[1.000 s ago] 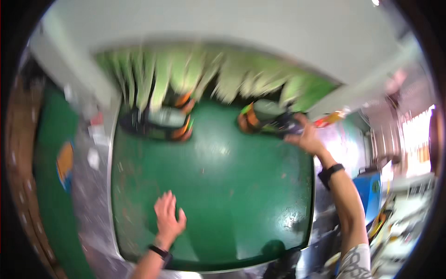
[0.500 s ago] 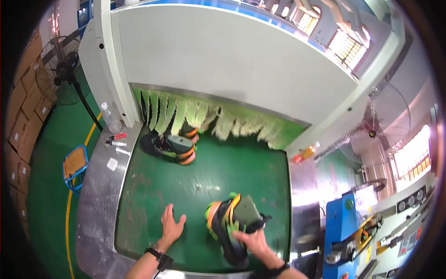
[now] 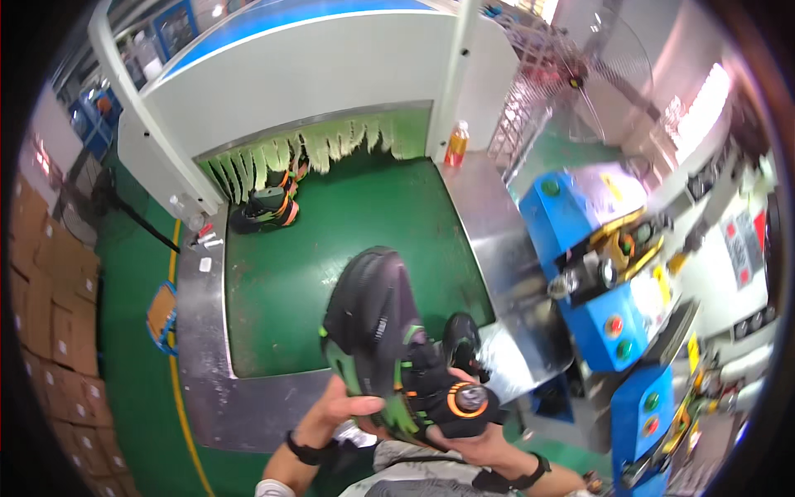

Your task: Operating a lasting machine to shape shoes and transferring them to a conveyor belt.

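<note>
- Two hands, one black shoe (image 3: pixel 371 319), and both are on it: the left hand (image 3: pixel 352 406) has a firm grip low on its side, thumb across the shoe.
- Right hand (image 3: pixel 480 446) grasps the lower end, near the orange ring (image 3: pixel 467 399), its fingers partly hidden.
- Shoe's up in the air, tilted, over the near part of the green-topped counter (image 3: pixel 286 302).
- Far left of that counter, more orange-trimmed shoes (image 3: pixel 269 214) sit at a ragged green strip curtain (image 3: pixel 331 142).
- Back right corner: a bottle (image 3: pixel 456 145) standing on the metal edging (image 3: pixel 480 195).
- Farther right, blue machinery (image 3: pixel 604 331); beyond, a fan (image 3: pixel 577 81).
</note>
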Motion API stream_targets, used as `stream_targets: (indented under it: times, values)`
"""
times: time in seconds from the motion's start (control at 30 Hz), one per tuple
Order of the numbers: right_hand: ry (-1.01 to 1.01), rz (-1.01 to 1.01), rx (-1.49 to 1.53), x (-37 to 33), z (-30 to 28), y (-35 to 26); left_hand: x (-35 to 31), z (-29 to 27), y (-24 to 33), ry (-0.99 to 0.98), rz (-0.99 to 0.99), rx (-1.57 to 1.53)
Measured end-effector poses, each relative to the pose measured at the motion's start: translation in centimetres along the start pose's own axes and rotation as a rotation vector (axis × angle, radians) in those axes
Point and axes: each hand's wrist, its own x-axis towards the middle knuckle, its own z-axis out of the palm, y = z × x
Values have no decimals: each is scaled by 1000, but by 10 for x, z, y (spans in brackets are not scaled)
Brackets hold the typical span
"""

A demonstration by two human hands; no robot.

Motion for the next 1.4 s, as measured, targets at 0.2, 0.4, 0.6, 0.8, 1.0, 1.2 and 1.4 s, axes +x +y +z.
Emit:
stream_targets:
  times: [0.2, 0.4, 0.6, 0.8, 1.0, 1.2, 1.4]
  values:
    - [-63, -137, -98, -71, -57, 33, -17, 82, -42, 83, 301, 130]
    - [94, -22, 102, -132, -70, 23, -5, 120, 4, 27, 233, -237]
    - [55, -39, 36, -145, -69, 7, 2, 136, 36, -113, 152, -197]
    - [45, -107, 162, -143, -59, 4, 3, 132, 42, -87, 99, -290]
    - [18, -104, 120, -139, -58, 4, 8, 118, 44, -154, 112, -258]
    - [-22, -113, -82, -134, -60, -9, 5, 111, 39, -83, 185, -100]
    - [-74, -292, -450, -132, -64, -22, 6, 110, 28, -120, 280, -15]
